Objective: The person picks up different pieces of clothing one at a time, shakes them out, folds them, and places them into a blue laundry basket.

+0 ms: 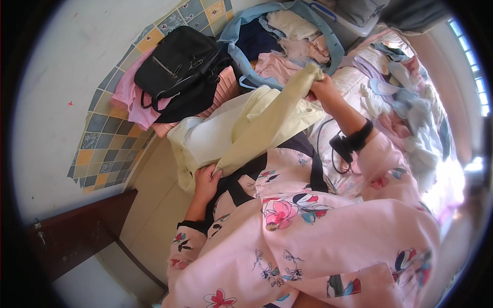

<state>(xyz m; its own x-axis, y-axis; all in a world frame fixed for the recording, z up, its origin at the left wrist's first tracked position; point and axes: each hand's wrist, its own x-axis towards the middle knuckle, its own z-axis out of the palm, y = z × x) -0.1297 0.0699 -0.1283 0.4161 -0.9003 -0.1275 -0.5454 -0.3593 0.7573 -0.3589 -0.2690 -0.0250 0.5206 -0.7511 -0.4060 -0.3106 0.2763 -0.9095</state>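
Observation:
A pale yellow garment [267, 123] with a white inner side stretches across my lap, its exact cut hard to make out in the folds. My left hand [206, 180] pinches its lower left edge. Higher up on the right, my right hand [322, 88] grips a bunched end of the cloth and lifts it, so a long fold runs between both hands. Part of the white inner side [215, 133] shows at the left of that fold. A black strap with a small black device [343, 148] sits around my right wrist, its cable hanging down.
Beyond the garment stands a light blue fabric hamper [336, 46] full of clothes. To its left a black backpack [177, 61] rests on pink items against the tiled wall [110, 138]. Several loose clothes [405, 102] lie on the bed at right. A dark wooden panel [82, 231] is at lower left.

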